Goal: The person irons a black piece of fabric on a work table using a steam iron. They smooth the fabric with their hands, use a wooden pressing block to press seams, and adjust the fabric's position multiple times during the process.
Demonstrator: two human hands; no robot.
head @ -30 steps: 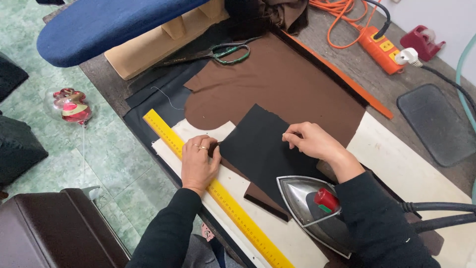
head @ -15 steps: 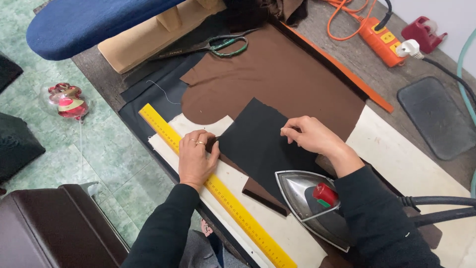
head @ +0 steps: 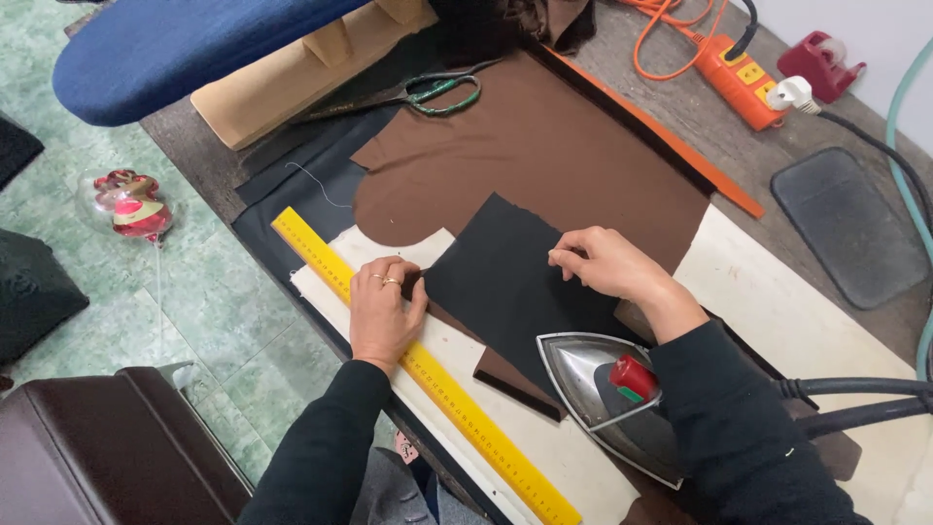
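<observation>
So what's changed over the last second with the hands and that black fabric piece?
Very little. Both hands stay on the black fabric piece: the left hand at its left corner by the yellow ruler, the right hand pinching its upper right edge. Nothing was picked up or released. The iron, brown fabric and scissors lie as before.

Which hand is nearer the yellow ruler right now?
Left. The left hand rests right beside the yellow ruler, at the black fabric's edge; the right hand sits across that fabric, farther off.
</observation>
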